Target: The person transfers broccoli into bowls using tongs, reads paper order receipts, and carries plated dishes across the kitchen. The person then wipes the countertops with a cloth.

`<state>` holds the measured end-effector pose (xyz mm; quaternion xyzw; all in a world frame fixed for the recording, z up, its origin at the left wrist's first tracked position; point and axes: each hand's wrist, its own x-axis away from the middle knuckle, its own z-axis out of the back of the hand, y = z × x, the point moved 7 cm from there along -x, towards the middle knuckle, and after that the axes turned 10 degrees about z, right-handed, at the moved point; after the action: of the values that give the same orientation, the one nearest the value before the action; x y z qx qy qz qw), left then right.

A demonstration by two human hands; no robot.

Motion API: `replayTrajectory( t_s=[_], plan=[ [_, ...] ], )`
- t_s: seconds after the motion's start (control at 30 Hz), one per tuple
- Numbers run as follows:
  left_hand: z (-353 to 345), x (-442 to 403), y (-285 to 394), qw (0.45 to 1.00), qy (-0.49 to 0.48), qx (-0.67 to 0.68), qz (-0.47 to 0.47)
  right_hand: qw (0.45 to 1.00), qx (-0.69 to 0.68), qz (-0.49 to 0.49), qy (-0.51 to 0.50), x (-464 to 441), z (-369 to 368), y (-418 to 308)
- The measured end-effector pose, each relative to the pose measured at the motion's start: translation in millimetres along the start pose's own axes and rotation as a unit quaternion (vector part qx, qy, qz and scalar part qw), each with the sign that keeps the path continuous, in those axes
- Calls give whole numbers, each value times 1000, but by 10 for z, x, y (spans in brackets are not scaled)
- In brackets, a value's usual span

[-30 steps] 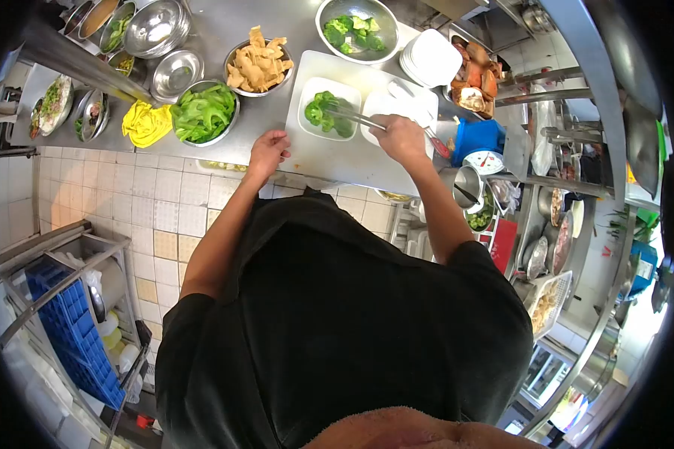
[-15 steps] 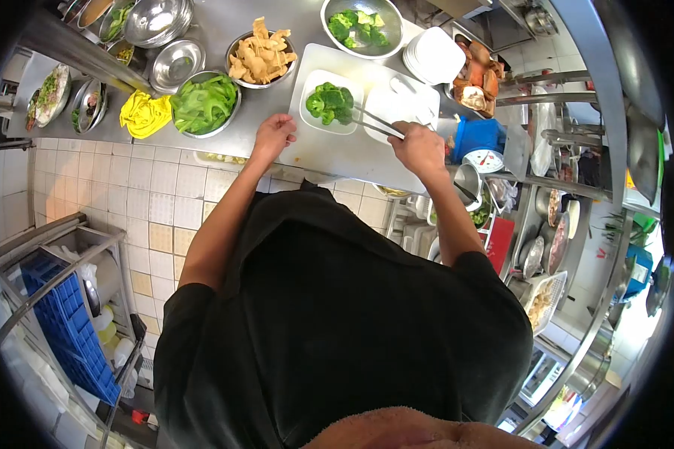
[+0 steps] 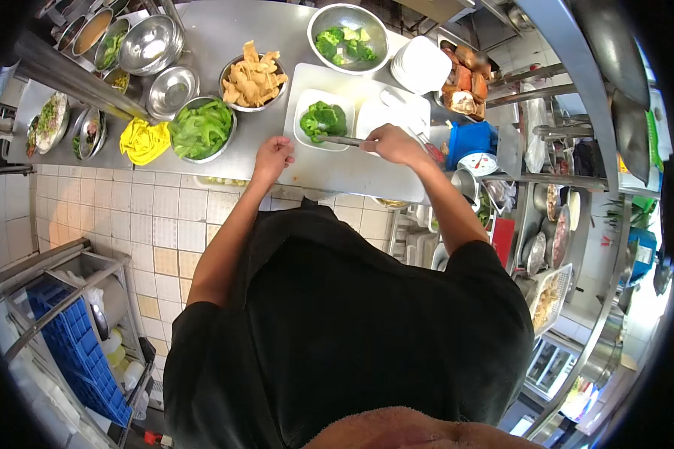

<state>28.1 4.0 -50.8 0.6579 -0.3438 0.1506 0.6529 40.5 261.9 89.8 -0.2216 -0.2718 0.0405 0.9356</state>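
Note:
My right hand (image 3: 393, 144) grips slim metal tongs (image 3: 344, 141) over the white cutting board. Their tips touch the lower edge of the broccoli (image 3: 323, 120) heaped in a square white bowl (image 3: 347, 105). To the left of that bowl, near the counter's front edge, my left hand (image 3: 275, 156) hovers with loosely bent fingers and nothing visible in it. A second white dish (image 3: 397, 112) sits on the board (image 3: 301, 73) just right of the broccoli bowl. Behind them, a steel bowl (image 3: 378, 26) contains more broccoli pieces.
Bowls of fried tan strips (image 3: 253, 77) and sliced green peppers (image 3: 201, 131) stand left, beside a yellow cloth (image 3: 144, 141). Stacked white bowls (image 3: 421, 66), a tray of browned meat (image 3: 466, 82) and a blue scale (image 3: 473, 146) are at right. Steel bowls (image 3: 151, 45) stand far left.
The tong tips have moved from the broccoli's right side to its lower left edge, and their arms look closer together. My right hand has shifted left. The whole view has shifted slightly.

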Motion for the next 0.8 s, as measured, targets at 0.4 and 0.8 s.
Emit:
replayTrajectory(
  t_s=[0.4,0.8],
  plan=[
    [1,105,-191,999,8,48,9,963,53,-84,250,-1589,1481,820],
    [-107,-203,-40,998,-14,59,10,940,-107,1,323,-947,1323,764]
  ],
)
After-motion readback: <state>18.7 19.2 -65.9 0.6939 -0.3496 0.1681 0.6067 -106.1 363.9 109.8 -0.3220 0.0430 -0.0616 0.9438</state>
